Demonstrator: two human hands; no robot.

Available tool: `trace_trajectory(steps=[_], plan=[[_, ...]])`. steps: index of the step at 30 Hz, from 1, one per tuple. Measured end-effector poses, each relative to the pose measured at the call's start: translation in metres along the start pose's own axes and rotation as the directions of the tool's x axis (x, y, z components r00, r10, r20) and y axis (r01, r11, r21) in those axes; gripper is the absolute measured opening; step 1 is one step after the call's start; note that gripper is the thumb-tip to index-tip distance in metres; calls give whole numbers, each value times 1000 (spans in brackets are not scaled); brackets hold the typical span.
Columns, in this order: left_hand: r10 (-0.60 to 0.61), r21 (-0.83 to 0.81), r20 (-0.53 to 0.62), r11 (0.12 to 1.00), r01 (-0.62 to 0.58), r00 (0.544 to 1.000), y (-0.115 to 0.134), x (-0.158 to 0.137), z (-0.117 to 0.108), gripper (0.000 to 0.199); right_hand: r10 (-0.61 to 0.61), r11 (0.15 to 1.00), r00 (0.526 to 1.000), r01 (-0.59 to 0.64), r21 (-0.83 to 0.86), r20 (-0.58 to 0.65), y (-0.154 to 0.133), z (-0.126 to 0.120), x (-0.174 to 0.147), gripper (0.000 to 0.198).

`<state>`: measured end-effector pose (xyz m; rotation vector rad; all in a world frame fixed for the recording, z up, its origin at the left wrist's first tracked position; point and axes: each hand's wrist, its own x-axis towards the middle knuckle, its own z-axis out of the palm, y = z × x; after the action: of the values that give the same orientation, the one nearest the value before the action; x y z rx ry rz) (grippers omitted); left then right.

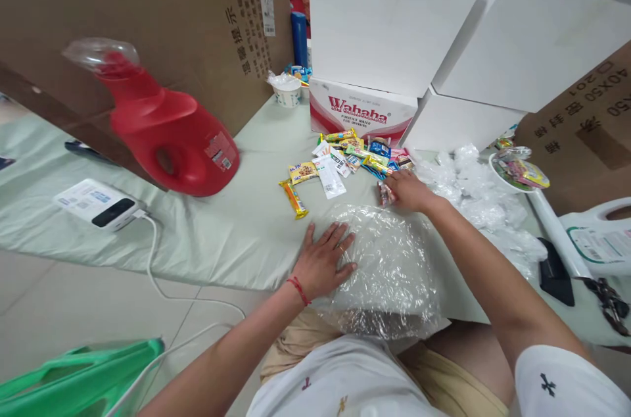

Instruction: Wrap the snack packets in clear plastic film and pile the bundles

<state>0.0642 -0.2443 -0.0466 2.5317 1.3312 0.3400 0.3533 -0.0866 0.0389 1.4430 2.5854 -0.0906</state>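
My left hand (323,260) lies flat with its fingers spread, partly on the table cover and partly on the edge of a clear plastic bag (387,266). The bag is spread in front of me, over the table's front edge. My right hand (409,191) is at the pile of wrapped snacks, its fingers curled at a small reddish snack packet (385,194). Just left of the pile lie a white packet (330,178), a yellow cookie packet (302,172) and an orange-yellow snack bar (294,198). Part of the pile is hidden by the right hand.
A Wahaha carton (359,111) stands at the back. Crumpled clear plastic (473,190) and a bowl of snacks (520,173) are on the right. At left stand a red detergent bottle (182,134) and a white device (96,203) with a cable hanging over the edge.
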Motion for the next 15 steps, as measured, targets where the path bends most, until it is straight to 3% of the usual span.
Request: trace_trajectory(steps=[4, 8, 12, 15], plan=[[-66, 6, 5, 998, 66, 998, 2, 3, 0, 71, 149, 962, 980, -113, 250, -131, -8, -25, -47, 37], [-71, 3, 6, 997, 71, 997, 2, 4, 0, 70, 29, 905, 999, -13, 424, -32, -55, -37, -87, 32], [-60, 16, 12, 998, 59, 998, 3, 5, -3, 68, -43, 946, 991, -1, 325, 128, -110, -13, -92, 26], [-67, 29, 7, 997, 67, 998, 5, 5, -5, 65, -9, 974, 989, -25, 225, 151, -127, 12, -87, 39]])
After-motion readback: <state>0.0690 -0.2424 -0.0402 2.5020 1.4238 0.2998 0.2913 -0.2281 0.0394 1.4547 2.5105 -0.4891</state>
